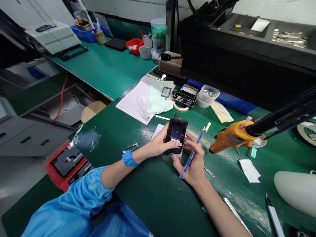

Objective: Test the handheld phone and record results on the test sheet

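A black rugged phone (176, 130) with a stubby antenna and a lit screen is held upright over the green bench. My left hand (161, 141) is wrapped round its left side, the thumb lying across the lower screen. A blue wrist strap (128, 158) is on that arm. In my right hand (195, 164) a slim blue pen (194, 151) is gripped, tip pointing up and away. The right fingertips come close to the phone's right edge; whether they touch it I cannot tell.
An orange electric screwdriver (232, 135) hangs at the right. Beyond the phone lie an opened device (184, 98), a tape roll (180, 107), a white cup of small parts (208, 93) and paper sheets (134, 97). A knife (274, 215) rests at lower right.
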